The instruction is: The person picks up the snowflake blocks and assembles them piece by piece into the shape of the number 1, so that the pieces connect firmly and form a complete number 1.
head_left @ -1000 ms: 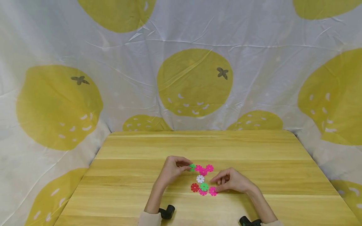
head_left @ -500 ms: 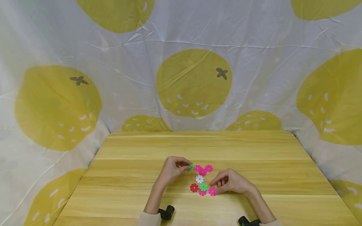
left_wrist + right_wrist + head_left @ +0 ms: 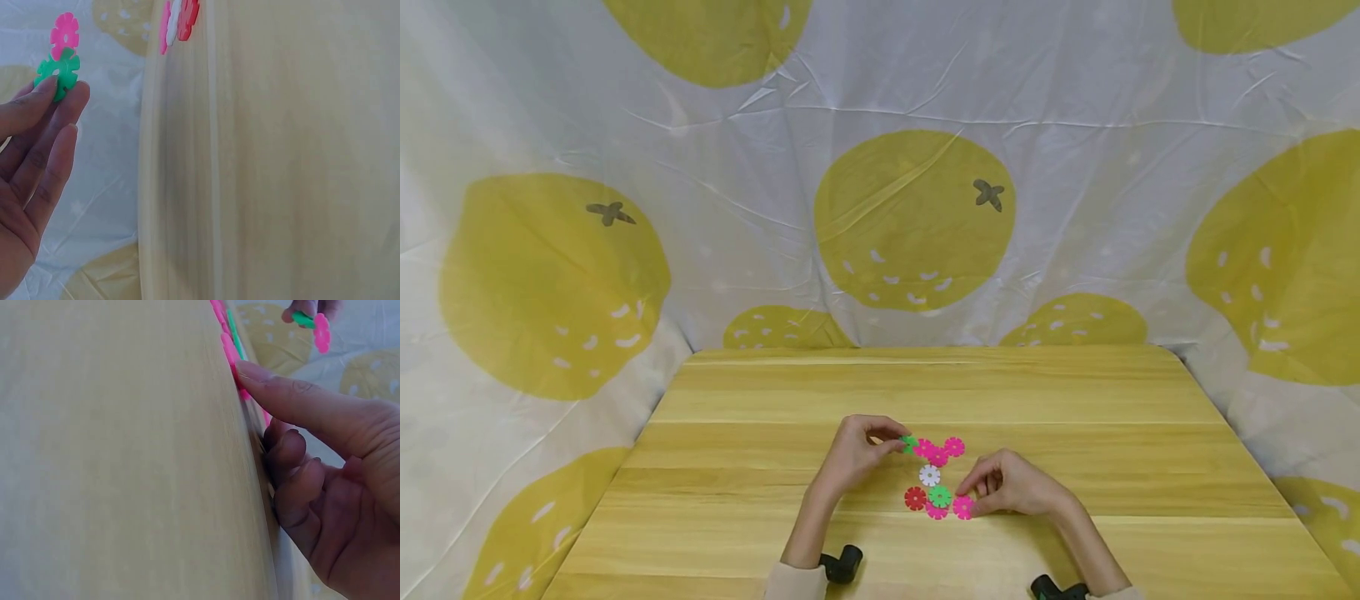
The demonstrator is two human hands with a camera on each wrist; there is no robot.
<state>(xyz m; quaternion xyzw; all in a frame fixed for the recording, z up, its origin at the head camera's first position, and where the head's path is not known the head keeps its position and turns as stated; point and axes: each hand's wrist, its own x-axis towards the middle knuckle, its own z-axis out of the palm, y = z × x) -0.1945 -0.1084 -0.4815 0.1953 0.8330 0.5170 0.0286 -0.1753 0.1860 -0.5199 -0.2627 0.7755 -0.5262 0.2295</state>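
Note:
My left hand [image 3: 859, 450] pinches a green notched plastic disc [image 3: 58, 74] between thumb and fingers. A pink notched disc [image 3: 65, 36] is slotted onto it, both held above the table. On the right, the thumb and index finger of my right hand [image 3: 1018, 483] pinch the rim of a pink disc [image 3: 963, 507] at the table. In the right wrist view, the thumb presses that disc and the other fingers are curled beneath. Beside it, a green disc [image 3: 939, 497] overlaps another pink one [image 3: 937, 512].
A red disc [image 3: 915, 498] and a white disc [image 3: 929, 476] lie between the hands on the wooden table [image 3: 760, 392]. More pink discs [image 3: 954, 447] lie behind them. A lemon-print cloth [image 3: 722, 225] hangs around the table. Black wrist devices [image 3: 842, 565] sit at both wrists.
My right index finger has drawn slightly in toward the pink disc's rim. My left hand holds its joined discs almost still, and the other discs keep their places.

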